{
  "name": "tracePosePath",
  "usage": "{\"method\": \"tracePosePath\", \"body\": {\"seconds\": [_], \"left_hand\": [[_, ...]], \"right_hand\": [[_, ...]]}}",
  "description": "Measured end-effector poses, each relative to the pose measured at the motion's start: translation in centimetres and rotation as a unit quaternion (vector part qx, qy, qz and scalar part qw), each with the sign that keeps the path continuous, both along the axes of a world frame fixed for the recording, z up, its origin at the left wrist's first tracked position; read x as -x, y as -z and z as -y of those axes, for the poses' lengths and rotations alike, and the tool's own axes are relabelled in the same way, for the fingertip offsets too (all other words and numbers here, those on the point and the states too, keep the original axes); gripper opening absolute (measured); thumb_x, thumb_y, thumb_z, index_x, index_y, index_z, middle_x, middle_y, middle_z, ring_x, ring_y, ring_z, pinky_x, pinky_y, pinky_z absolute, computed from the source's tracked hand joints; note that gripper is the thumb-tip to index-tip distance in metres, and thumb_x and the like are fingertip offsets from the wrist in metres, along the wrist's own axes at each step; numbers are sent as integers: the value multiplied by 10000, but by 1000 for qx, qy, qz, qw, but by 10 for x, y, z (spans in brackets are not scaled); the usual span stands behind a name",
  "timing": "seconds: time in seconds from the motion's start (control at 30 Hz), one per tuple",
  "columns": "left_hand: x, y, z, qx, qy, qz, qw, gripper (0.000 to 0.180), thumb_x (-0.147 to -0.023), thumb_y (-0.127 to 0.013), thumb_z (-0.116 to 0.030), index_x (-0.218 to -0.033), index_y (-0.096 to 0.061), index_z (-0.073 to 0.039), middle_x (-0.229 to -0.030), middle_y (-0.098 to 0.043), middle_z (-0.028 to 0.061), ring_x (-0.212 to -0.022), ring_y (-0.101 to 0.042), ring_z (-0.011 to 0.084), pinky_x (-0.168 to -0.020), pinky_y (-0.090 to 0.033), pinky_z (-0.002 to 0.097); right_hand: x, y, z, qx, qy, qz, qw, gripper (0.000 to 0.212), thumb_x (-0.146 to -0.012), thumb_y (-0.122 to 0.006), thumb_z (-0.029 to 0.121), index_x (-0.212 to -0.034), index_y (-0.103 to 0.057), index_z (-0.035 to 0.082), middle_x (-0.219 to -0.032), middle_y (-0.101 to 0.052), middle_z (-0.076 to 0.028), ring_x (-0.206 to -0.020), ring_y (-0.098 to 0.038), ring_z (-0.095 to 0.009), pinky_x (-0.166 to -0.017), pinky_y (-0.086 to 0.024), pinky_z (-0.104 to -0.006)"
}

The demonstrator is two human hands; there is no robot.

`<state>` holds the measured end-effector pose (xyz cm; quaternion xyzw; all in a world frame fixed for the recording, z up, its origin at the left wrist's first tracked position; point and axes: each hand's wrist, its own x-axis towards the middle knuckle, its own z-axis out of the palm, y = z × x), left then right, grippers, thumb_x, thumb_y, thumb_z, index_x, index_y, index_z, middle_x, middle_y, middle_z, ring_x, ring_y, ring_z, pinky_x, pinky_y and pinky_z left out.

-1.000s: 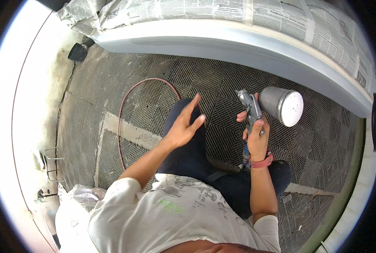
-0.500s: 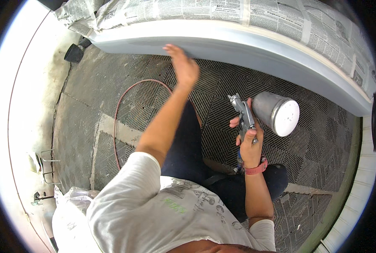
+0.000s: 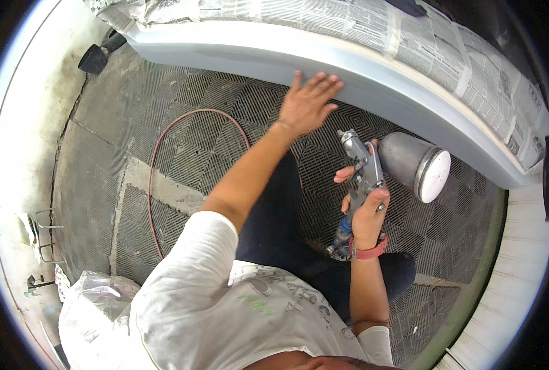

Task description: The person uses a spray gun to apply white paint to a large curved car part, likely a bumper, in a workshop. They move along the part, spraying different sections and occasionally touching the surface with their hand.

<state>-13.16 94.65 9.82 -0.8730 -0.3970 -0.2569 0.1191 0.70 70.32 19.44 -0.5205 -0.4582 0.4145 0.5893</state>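
1. Spray gun (image 3: 366, 163), grey, with cup (image 3: 404, 160) at its right: right of centre, over the floor tiles (image 3: 207, 145); no spray visible.
2. Right hand (image 3: 368, 216): fingers closed around the gun's grip; trigger position cannot be told.
3. Left hand (image 3: 304, 110): fingers spread, holding nothing, at the panel's near edge; contact uncertain.
4. Panel (image 3: 225, 58), grey: newspaper (image 3: 324, 13) taped along far side, masking apparently done; face left uncovered.
5. Hose (image 3: 200, 111): partly hidden behind leg.
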Motion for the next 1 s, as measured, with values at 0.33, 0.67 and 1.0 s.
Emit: {"method": "tracePosePath", "body": {"seconds": [0.33,0.67,1.0], "left_hand": [[262,32,-100,-41,-193,9,980,764,-1111,-441,-650,-1727,-373,-204,-1818,-244,163,-1700,-146,366,-1335,-46,694],[216,-27,-105,26,-192,331,923,888,-1162,-422,-509,-1749,-1,8,-1801,77,330,-1689,65,457,-1341,-19,643],[-32,-7,19,-17,155,172,973,897,-994,-648,-526,-1726,-332,-115,-1820,-241,156,-1690,-179,388,-1331,-117,700]], "right_hand": [[42,-17,-19,14,-45,58,997,1274,-913,-311,978,-1695,-344,-28,-1067,-754,-85,-959,-732,-144,-516,-546,-212],[54,-32,-29,15,-35,64,997,1285,-907,-327,985,-1702,-330,-25,-1070,-750,-105,-957,-731,-150,-513,-532,-220],[68,-36,-37,4,-28,27,999,1166,-949,-304,952,-1704,-329,64,-1095,-744,-185,-943,-734,-201,-514,-507,-251]]}}
